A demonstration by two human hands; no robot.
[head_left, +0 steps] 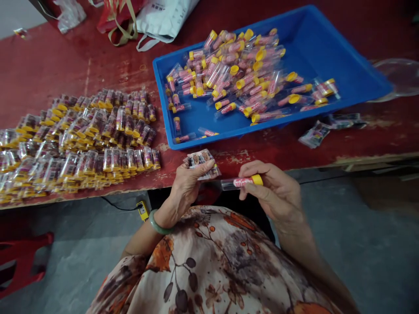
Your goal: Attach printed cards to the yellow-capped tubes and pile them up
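My left hand (185,185) pinches a small stack of printed wrappers (203,162) between thumb and fingers, just in front of the blue tray. In my right hand (278,189) is a clear plastic tube (242,182) with a yellow cap and a pink-and-white piece inside. The tube lies nearly level, its clear end pointing left toward the wrappers, with a small gap between them. Beyond both hands, the blue tray (307,69) holds a heap of similar yellow-capped tubes (229,69).
Rows of dark-labelled tubes (81,131) are piled along the table's left side. Bundles of wrappers (316,133) lie right of the tray's front edge. Bags (163,19) rest at the back, a clear round lid (399,78) at far right. A red stool (26,257) stands lower left.
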